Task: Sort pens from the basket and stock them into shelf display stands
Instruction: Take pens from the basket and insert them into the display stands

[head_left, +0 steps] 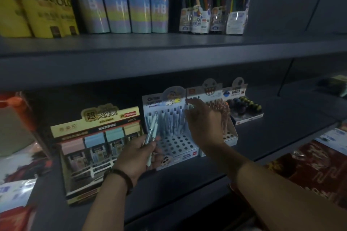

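Left hand (138, 153) grasps pens (152, 131) near-upright, tops tilted right; right hand (203, 120) grip unclear at stand (169, 137).

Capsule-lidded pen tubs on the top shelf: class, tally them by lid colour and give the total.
Blue-lidded tubs: 3
Pink-lidded tub: 1
Total: 4 tubs, standing in a row at the right end of the top shelf.
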`<action>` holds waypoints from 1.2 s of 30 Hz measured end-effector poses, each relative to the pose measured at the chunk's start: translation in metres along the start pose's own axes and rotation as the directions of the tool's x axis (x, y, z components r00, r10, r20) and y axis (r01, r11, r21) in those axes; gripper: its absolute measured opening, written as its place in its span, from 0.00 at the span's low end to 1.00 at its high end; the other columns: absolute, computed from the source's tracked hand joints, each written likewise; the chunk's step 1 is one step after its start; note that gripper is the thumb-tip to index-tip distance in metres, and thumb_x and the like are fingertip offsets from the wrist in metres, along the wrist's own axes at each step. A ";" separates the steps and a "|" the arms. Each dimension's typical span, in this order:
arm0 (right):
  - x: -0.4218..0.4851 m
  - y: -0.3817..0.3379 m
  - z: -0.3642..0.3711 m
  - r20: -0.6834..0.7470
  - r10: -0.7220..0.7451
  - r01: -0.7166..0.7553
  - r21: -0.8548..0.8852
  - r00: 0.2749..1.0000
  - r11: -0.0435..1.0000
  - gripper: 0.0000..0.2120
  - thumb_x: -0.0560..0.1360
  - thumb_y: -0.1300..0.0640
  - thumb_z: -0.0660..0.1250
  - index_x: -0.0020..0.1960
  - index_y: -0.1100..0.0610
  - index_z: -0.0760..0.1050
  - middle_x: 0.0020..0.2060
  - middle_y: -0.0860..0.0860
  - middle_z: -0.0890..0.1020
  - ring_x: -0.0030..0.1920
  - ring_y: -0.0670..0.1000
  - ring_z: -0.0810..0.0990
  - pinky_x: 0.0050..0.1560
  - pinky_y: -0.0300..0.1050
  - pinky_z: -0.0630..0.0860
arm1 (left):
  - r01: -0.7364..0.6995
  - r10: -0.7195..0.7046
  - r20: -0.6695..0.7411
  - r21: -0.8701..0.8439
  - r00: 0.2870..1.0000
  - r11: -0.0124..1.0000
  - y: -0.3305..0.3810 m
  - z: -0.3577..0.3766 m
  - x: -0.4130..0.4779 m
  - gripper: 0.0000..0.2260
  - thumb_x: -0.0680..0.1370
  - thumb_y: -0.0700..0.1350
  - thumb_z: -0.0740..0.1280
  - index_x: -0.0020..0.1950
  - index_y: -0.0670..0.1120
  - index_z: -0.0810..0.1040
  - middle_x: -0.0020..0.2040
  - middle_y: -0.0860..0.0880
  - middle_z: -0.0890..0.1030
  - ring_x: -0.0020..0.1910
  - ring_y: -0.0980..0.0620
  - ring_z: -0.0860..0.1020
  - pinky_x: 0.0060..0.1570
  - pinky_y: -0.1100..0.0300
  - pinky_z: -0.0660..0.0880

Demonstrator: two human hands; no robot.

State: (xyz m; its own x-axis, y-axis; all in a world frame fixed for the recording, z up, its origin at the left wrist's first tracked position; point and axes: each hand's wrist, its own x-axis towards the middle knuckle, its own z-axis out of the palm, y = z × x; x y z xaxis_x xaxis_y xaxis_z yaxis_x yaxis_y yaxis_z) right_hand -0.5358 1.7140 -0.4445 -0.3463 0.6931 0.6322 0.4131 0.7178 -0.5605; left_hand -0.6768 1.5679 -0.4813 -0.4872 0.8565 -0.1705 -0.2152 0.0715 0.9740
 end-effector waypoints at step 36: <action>-0.074 -0.046 0.006 0.480 0.396 -0.617 0.678 0.783 0.399 0.06 0.79 0.65 0.72 0.53 0.68 0.82 0.42 0.61 0.88 0.42 0.56 0.87 0.38 0.42 0.82 | -0.038 0.039 -0.002 -0.284 0.999 0.958 0.021 0.004 -0.025 0.11 0.84 0.46 0.63 0.62 0.42 0.79 0.56 0.46 0.86 0.53 0.43 0.85 0.58 0.44 0.79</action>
State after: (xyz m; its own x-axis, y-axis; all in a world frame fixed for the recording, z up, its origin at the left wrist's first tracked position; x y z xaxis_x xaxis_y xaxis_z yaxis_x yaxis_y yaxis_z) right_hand -0.5345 1.6298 -0.4687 -0.5119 0.8589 0.0166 -0.1931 -0.0962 -0.9765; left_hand -0.6657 1.5506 -0.4556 -0.4972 0.8574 -0.1328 -0.4280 -0.1093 0.8972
